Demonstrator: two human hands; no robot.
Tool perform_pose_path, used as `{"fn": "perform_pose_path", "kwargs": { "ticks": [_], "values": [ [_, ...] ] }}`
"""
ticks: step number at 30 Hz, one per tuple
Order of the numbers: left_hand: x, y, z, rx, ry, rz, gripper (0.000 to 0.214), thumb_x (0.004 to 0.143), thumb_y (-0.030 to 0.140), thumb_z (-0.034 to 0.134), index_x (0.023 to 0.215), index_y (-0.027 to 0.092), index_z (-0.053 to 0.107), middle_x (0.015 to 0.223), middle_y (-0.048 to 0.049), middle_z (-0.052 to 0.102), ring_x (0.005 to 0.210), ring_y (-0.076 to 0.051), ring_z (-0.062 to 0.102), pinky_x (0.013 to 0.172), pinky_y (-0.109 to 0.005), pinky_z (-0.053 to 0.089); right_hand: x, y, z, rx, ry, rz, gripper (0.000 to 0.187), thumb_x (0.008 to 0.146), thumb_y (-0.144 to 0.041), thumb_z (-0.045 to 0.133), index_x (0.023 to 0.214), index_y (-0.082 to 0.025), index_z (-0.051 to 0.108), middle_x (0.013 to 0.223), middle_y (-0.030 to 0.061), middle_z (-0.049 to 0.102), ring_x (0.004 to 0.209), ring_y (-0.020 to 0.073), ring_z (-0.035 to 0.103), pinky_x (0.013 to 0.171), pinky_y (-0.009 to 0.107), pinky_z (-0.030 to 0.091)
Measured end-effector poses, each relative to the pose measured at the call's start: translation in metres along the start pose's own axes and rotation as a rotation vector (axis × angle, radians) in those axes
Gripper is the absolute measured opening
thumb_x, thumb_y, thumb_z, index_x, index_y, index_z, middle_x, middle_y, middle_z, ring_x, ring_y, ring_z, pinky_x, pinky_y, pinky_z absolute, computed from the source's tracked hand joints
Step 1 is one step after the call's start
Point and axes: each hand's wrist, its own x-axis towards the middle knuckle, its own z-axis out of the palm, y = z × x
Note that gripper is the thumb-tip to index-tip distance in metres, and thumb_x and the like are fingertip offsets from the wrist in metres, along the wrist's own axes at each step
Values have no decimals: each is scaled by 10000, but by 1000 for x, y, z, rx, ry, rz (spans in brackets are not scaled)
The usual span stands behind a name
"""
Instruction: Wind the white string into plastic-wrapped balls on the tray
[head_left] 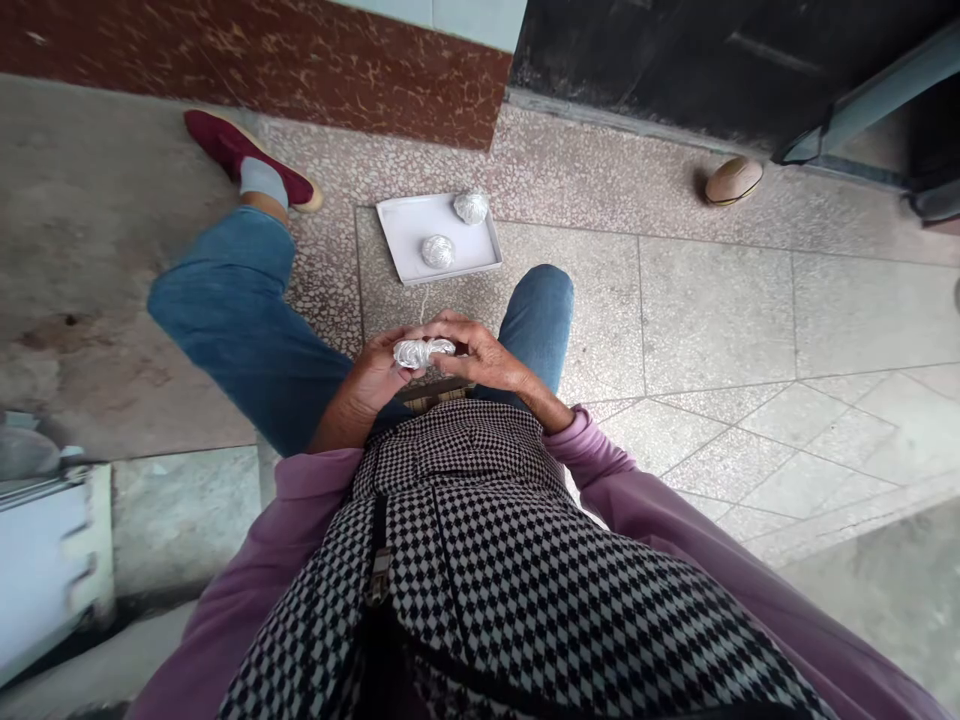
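Note:
A small bundle of shiny white yarn (420,352), narrowed in the middle, is held between my hands above my lap. My left hand (375,375) is closed around its left end. At the other end, the curled fingers and thumb of my right hand (484,355) grip the bundle. A thin white strand (424,300) runs from near my fingers toward the tray. Beyond my hands, a shallow white tray (401,225) lies on the floor. On it are two balls of white yarn, one near the middle (438,251) and one in the far right corner (471,207).
My knees are spread on either side of the tray, with a red shoe (225,150) out to the left. A rounded, shoe-like object (733,182) lies on the speckled tile floor (712,300) at the right. A red-brown tiled wall base (300,75) borders the far side.

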Motion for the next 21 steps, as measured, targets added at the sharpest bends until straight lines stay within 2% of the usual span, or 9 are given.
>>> {"fn": "perform_pose_path", "kwargs": {
  "ticks": [4, 7, 9, 11, 14, 16, 18, 21],
  "values": [
    [-8, 8, 13, 109, -116, 129, 429, 805, 527, 1094, 904, 214, 817, 854, -72, 817, 713, -176, 683, 632, -295, 559, 2, 1, -1, 158, 226, 71, 349, 1116, -476, 1011, 1318, -216, 894, 1308, 91, 807, 1038, 217, 759, 856, 352, 737],
    [-18, 13, 25, 342, -126, 227, 432, 877, 597, 1035, 964, 203, 880, 889, -88, 860, 687, -172, 656, 635, -308, 542, 8, 6, -5, 177, 401, 42, 501, 1108, -661, 996, 1320, -234, 844, 1395, 111, 821, 1048, 235, 747, 859, 382, 763],
    [-25, 16, 31, 498, -131, 255, 430, 907, 614, 991, 1015, 205, 914, 904, -89, 879, 689, -180, 649, 640, -314, 536, 13, 12, -10, 71, 509, 16, 439, 1148, -641, 944, 1322, -254, 830, 1428, 118, 802, 1145, 274, 752, 922, 417, 780],
    [-29, 20, 32, 592, -134, 275, 436, 923, 640, 951, 1028, 217, 916, 897, -81, 877, 694, -193, 648, 649, -326, 533, 15, 18, -14, -98, 554, 16, 264, 1178, -478, 904, 1316, -264, 835, 1422, 126, 783, 1279, 308, 741, 1053, 453, 775],
    [-30, 30, 28, 659, -105, 341, 419, 936, 651, 923, 1016, 241, 890, 873, -58, 843, 724, -211, 653, 694, -346, 536, 9, 25, -17, -279, 438, 59, 113, 1138, -240, 881, 1245, -252, 848, 1391, 141, 787, 1358, 320, 723, 1267, 501, 700],
    [-27, 39, 23, 697, -83, 393, 375, 929, 625, 930, 987, 259, 869, 839, -38, 792, 774, -231, 667, 736, -358, 542, -1, 28, -16, -279, 304, 94, 106, 1095, -215, 925, 1150, -259, 846, 1365, 141, 807, 1344, 327, 731, 1289, 511, 680],
    [-22, 46, 17, 723, -83, 414, 333, 920, 590, 939, 960, 269, 861, 832, -38, 753, 834, -255, 689, 768, -370, 550, -11, 28, -13, -174, 183, 117, 177, 1047, -276, 1004, 1086, -267, 831, 1317, 126, 829, 1300, 324, 751, 1206, 488, 708],
    [-13, 45, 12, 689, -107, 369, 343, 892, 580, 960, 919, 257, 851, 822, -49, 724, 824, -256, 682, 741, -371, 534, -21, 27, -8, 111, 59, 103, 375, 970, -447, 1084, 1139, -261, 806, 1278, 100, 840, 1150, 287, 780, 985, 428, 745]
  ]
}}
